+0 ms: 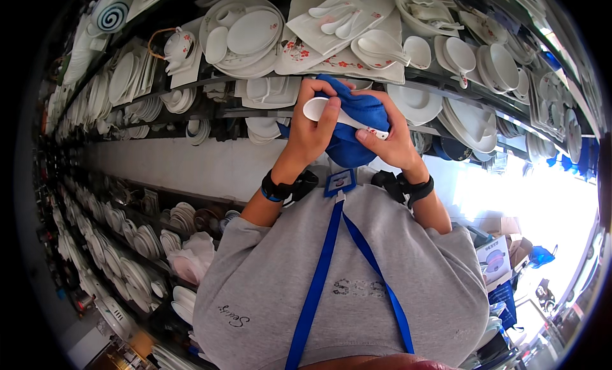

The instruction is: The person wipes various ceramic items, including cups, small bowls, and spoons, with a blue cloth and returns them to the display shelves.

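A white ceramic soup spoon (351,120) with a small red pattern near its handle end lies across a blue cloth (366,107). My left hand (313,114) grips the spoon at its bowl, thumb over the rim and fingers behind in the cloth. At the handle end, my right hand (389,131) pinches the spoon with its thumb and also holds the cloth. A loose part of the cloth hangs below the spoon. Both hands are in front of the edge of a shelf of white tableware.
On the shelf ahead are square plates (344,21) bearing spoons, stacked round plates (253,30) and a teapot (180,45) with a bamboo handle. Bowls (459,54) stand at right. Lower shelves hold more dishes (413,102). Behind me are shelves of plates (143,241) and cardboard boxes (509,226).
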The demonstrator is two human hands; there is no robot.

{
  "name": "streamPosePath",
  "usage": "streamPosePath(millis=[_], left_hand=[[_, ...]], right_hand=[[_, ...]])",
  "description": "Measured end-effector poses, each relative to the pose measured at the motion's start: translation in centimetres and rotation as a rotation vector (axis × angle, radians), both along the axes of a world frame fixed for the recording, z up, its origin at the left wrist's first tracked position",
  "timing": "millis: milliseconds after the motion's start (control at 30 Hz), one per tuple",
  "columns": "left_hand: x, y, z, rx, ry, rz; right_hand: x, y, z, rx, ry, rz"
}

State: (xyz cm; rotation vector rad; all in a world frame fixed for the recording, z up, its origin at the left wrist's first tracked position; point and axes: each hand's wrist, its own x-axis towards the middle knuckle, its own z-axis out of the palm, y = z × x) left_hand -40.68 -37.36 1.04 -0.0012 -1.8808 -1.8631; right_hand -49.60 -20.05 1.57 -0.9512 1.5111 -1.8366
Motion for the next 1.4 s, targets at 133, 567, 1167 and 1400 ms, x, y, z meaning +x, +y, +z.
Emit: streamPosePath(millis=[133, 567, 1167, 1400], left_hand=[[-0.7, 0.7, -0.2, -0.023, 0.017, 0.084], [0.3, -1.5, 2.7, -0.402, -0.049, 0.072], [1.8, -0.7, 1.4, -0.134, -0.191, 0.065], [1.0, -0.2, 0.7, 0.054, -0.140, 0.247]], right_hand=[[-0.1, 1.2, -0.5, 0.003, 0.071, -0.083], [1.4, 1.0, 0.4, 0.154, 0.165, -0.368], [0.4, 4.5, -1.0, -0.020, 0.081, -0.391], [0.6, 5.4, -0.5, -0.167, -0.493, -0.227]])
